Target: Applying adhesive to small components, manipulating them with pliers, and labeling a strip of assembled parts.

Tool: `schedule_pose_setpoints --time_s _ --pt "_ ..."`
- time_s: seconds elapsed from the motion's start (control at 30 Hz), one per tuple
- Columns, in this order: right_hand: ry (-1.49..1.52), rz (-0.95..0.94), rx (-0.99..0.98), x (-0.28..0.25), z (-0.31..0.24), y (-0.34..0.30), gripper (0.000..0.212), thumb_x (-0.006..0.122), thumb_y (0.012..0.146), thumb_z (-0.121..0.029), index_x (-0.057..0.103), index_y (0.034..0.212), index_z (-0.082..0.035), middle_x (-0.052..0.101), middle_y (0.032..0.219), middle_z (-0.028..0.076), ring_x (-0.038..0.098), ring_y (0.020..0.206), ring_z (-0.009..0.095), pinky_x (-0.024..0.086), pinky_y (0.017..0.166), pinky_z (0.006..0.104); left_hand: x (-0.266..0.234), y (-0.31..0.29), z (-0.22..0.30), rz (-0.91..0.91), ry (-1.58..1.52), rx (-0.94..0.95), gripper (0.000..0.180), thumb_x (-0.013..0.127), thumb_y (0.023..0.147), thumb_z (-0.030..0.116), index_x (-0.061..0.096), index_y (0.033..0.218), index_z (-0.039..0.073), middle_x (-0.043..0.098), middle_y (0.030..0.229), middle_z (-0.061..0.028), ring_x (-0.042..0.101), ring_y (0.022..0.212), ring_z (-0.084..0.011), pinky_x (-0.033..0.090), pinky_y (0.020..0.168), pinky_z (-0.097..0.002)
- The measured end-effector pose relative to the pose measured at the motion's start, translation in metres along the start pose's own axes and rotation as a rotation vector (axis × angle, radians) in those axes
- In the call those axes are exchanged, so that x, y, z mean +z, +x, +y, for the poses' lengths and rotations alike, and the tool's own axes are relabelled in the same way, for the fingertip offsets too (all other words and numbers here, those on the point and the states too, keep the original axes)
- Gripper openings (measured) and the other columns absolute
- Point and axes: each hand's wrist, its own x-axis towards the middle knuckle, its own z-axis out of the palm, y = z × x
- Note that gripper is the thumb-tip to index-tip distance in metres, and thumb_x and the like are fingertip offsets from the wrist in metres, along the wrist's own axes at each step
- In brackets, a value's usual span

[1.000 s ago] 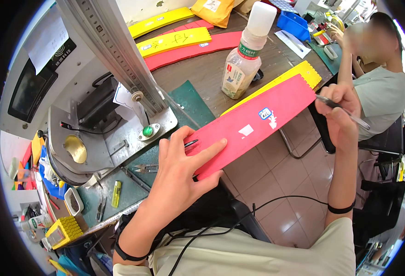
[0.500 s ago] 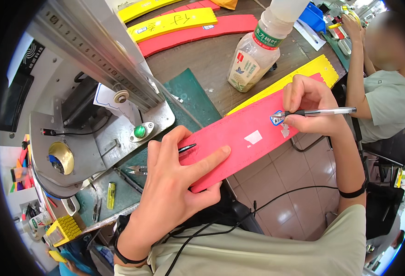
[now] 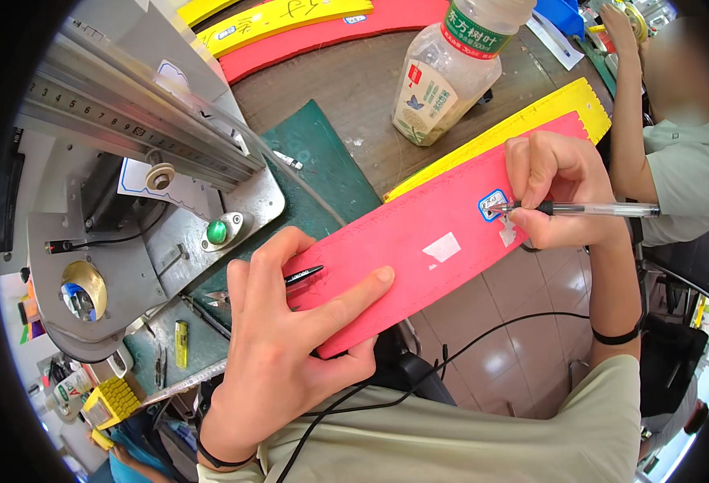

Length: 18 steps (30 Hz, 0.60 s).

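- Right hand [image 3: 560, 189]: curled into a writing grip, thumb and fingers pinching a clear-barrelled pen [image 3: 588, 209]; heel of the hand resting on the far end of the red foam strip.
- Pen: held almost level, barrel pointing out to the right, dark tip touching a small blue-edged sticker [image 3: 491, 204] on the red strip.
- Left hand [image 3: 290, 338]: spread flat, palm down, fingers fanned across the near end of the red foam strip [image 3: 419, 241], pressing it down; index finger stretched along the strip's lower edge.
- Red foam strip: long, lying slantwise from the left hand up to the right hand, its lower part hanging past the table edge over the tiled floor [image 3: 491, 354]; a white rectangular label [image 3: 443, 247] near its middle, a second pale sticker just below the pen tip.
- Black pen-like tool [image 3: 302, 275]: lying on the strip's near end, just beside the left index finger.
- Yellow foam strip [image 3: 523, 121]: underneath and alongside the red one, its toothed upper edge showing beyond it.
- Green cutting mat [image 3: 322, 161]: on the brown table [image 3: 354, 80], partly under both strips.
- Plastic bottle [image 3: 451, 68]: upright on the table, beyond the yellow strip, near but apart.
- Grey metal machine [image 3: 137, 161]: left of the mat, with a ruled rail and a green button [image 3: 217, 233].
- More red and yellow strips [image 3: 314, 28]: at the far table edge.
- Another person [image 3: 676, 153]: seated at right, well apart, in a pale green shirt.
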Motion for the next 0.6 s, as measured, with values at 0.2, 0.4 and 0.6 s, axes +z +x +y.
schedule_pose_setpoints --time_s 0.2,0.4,0.6 --pt "-0.009 -0.012 -0.054 -0.001 0.004 0.000 0.026 0.070 0.068 0.009 0.048 0.069 -0.005 0.051 0.068 0.001 0.048 0.063 0.010 0.038 0.058 0.0240 0.002 0.001 0.000 0.005 0.005 -0.007 0.062 0.079 0.050 0.011 0.077 0.110 0.025 0.050 0.118 -0.0152 0.051 0.101 -0.0329 0.043 0.088 -0.0394" --pt "-0.009 0.001 -0.089 0.001 0.008 -0.001 0.026 0.070 0.067 0.010 0.049 0.069 -0.004 0.051 0.068 0.001 0.049 0.063 0.010 0.038 0.055 0.0240 0.002 0.001 -0.001 0.011 0.007 -0.007 0.064 0.079 0.049 0.011 0.077 0.111 0.027 0.051 0.117 -0.0146 0.050 0.099 -0.0326 0.043 0.087 -0.0392" --pt "-0.033 -0.007 -0.126 0.000 0.011 0.000 0.026 0.070 0.065 0.010 0.049 0.068 -0.004 0.052 0.067 0.002 0.050 0.062 0.011 0.038 0.055 0.0239 0.003 0.001 0.000 0.007 0.018 -0.015 0.064 0.080 0.049 0.010 0.077 0.111 0.027 0.051 0.118 -0.0142 0.050 0.098 -0.0321 0.044 0.086 -0.0389"
